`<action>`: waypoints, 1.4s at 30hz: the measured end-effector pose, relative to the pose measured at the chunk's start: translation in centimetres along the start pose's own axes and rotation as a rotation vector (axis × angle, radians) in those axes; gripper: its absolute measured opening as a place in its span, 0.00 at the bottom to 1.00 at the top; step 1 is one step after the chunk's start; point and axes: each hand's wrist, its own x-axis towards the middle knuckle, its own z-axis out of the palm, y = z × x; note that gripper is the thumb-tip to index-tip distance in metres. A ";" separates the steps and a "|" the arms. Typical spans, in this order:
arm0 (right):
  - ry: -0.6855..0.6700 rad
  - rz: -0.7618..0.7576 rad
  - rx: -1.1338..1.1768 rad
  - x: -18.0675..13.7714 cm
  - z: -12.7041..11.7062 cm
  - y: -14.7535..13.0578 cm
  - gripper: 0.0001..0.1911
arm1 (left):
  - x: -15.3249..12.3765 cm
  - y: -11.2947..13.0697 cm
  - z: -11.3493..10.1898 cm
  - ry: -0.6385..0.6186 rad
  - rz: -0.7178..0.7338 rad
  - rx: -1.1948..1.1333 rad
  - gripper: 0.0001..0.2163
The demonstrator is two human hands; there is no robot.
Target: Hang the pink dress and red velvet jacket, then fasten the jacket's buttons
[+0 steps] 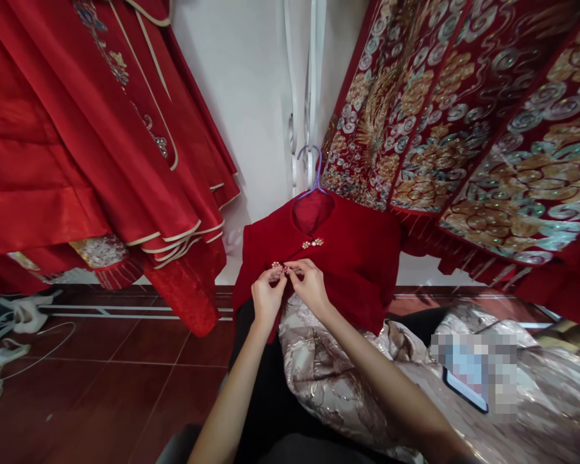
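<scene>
A dark red top (pixel 362 251) with a round neckline hangs on a purple hanger (pixel 319 169) and spreads toward my lap. Below its neckline, a pearl-and-gold ornamental clasp (pixel 313 243) joins the front. My left hand (pixel 267 295) and my right hand (pixel 310 285) meet lower on the front edge. Both pinch a second small ornamental clasp (pixel 285 270), one hand on each side. The fingertips partly cover this clasp, so whether its halves are joined cannot be seen.
Red robes (pixel 125 193) hang at left and richly embroidered red skirts (pixel 415 129) at right. Shiny pale brocade (pixel 319 367) lies over my lap, with a phone (pixel 466 390) on it. White cables (pixel 0 380) and a metal rack base (pixel 140 312) are at lower left.
</scene>
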 end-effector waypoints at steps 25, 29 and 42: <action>-0.269 0.140 -0.216 -2.4 -7.5 2.8 0.10 | -5.3 -7.2 -2.1 0.029 -0.163 0.110 0.12; -0.456 0.288 -0.284 -2.7 -8.7 3.6 0.06 | -6.1 -6.1 -2.5 0.033 -0.170 0.028 0.11; -0.508 0.504 -0.029 -2.6 -7.5 6.1 0.12 | -6.1 -5.0 0.0 0.007 -0.267 -0.150 0.16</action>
